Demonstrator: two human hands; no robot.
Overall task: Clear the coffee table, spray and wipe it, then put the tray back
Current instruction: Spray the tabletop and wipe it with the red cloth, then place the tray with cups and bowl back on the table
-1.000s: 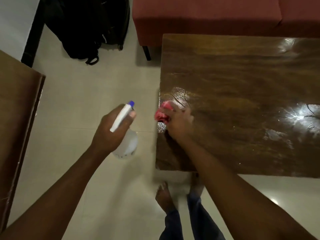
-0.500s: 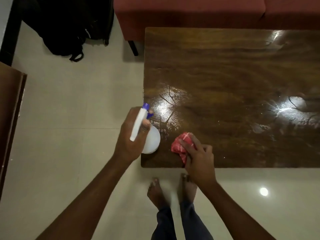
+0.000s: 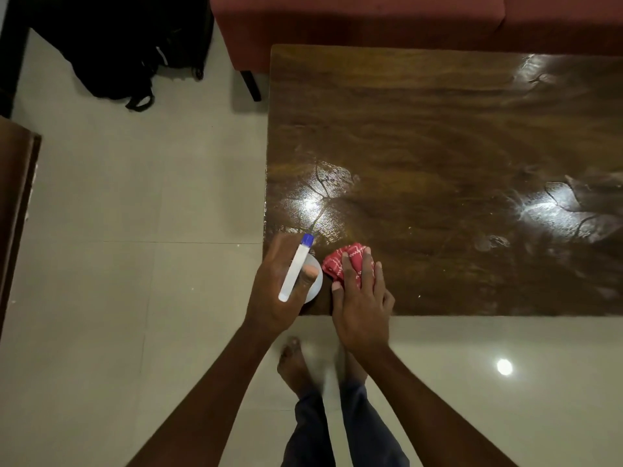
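The dark wooden coffee table point(image 3: 438, 146) fills the right of the head view, glossy with wet streaks and light glare. My left hand point(image 3: 273, 291) grips a white spray bottle point(image 3: 296, 271) with a blue nozzle tip, over the table's near left corner. Beside it my right hand point(image 3: 360, 305) presses a bunched red patterned cloth point(image 3: 340, 261) flat onto the tabletop near the front edge. No tray is in view.
A red sofa point(image 3: 371, 18) stands behind the table. A black backpack point(image 3: 124, 55) lies on the tiled floor at the top left. A brown wooden furniture edge point(image 3: 17, 203) runs along the left. My bare feet point(image 3: 296, 365) stand at the table's front edge.
My right hand slid the cloth from the table's left edge to the near corner. My left hand carried the spray bottle from over the floor to over that same corner.
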